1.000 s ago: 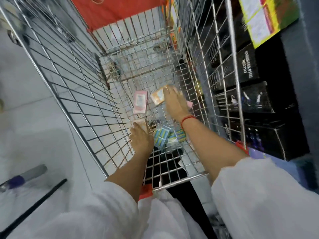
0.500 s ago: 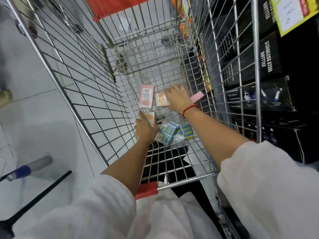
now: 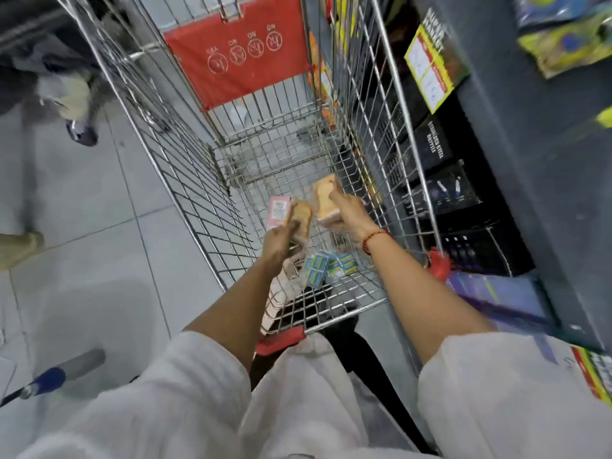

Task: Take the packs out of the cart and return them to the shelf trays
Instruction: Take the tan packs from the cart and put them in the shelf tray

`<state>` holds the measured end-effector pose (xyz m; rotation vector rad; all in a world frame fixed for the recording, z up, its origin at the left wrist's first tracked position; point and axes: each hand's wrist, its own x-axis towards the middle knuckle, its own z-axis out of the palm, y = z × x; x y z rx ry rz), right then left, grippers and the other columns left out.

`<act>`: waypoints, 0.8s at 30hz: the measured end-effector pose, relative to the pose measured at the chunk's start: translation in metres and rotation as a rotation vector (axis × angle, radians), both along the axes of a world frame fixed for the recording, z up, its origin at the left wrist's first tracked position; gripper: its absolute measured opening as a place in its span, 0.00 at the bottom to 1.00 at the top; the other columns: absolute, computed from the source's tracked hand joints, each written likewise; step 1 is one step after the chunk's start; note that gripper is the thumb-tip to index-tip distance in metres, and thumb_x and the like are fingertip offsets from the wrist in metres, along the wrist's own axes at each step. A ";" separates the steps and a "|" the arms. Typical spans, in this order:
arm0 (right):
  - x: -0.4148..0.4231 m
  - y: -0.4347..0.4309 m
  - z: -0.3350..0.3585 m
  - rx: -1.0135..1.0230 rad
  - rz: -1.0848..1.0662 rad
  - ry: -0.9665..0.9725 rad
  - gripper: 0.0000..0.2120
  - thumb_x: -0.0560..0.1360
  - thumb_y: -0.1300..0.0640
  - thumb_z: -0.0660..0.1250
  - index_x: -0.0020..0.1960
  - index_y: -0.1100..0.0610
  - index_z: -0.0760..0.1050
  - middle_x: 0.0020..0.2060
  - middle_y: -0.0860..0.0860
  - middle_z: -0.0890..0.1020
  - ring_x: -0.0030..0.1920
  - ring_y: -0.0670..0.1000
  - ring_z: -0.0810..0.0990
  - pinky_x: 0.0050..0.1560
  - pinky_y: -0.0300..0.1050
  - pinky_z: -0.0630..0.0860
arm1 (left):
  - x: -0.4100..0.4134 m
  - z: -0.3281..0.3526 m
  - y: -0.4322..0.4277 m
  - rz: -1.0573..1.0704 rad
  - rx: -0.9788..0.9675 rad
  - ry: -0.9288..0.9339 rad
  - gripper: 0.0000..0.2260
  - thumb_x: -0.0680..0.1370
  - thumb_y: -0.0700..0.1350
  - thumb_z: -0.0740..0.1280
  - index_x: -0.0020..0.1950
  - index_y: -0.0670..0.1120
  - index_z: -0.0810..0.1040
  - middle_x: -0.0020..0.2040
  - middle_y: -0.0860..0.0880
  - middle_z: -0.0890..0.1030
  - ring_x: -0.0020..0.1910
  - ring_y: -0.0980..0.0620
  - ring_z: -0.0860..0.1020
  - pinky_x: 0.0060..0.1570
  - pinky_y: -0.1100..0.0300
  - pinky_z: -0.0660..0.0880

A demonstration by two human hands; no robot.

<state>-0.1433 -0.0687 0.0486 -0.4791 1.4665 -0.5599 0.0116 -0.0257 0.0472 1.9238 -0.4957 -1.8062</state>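
Observation:
Both my arms reach down into a wire shopping cart [image 3: 185, 180]. My left hand [image 3: 280, 238] grips a pale orange pack [image 3: 302, 216] and holds it above the cart floor. My right hand [image 3: 347, 215] grips a second, larger orange pack [image 3: 325, 197], also raised. A pink pack [image 3: 279, 211] lies flat on the cart floor just left of my left hand. Blue-and-yellow packs in clear wrap [image 3: 326, 268] lie on the floor nearer to me, between my forearms.
A red flap [image 3: 238, 51] hangs at the cart's far end. Dark shelving with black boxes [image 3: 463, 200] stands close along the cart's right side. Another person's foot [image 3: 79, 132] is on the grey tile floor at far left. A blue-and-grey handle [image 3: 56, 376] lies at lower left.
Both hands have closed on orange packs and lifted them off the cart floor. The view has tilted up, showing more of the red flap and the shelf.

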 end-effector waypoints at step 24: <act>-0.106 0.081 0.246 -0.739 -0.584 0.194 0.11 0.75 0.56 0.68 0.55 0.59 0.76 0.46 0.59 0.83 0.41 0.58 0.82 0.37 0.45 0.80 | -0.126 0.231 -0.038 -0.052 -0.539 0.250 0.10 0.79 0.45 0.61 0.38 0.46 0.75 0.22 0.51 0.76 0.19 0.58 0.73 0.20 0.69 0.68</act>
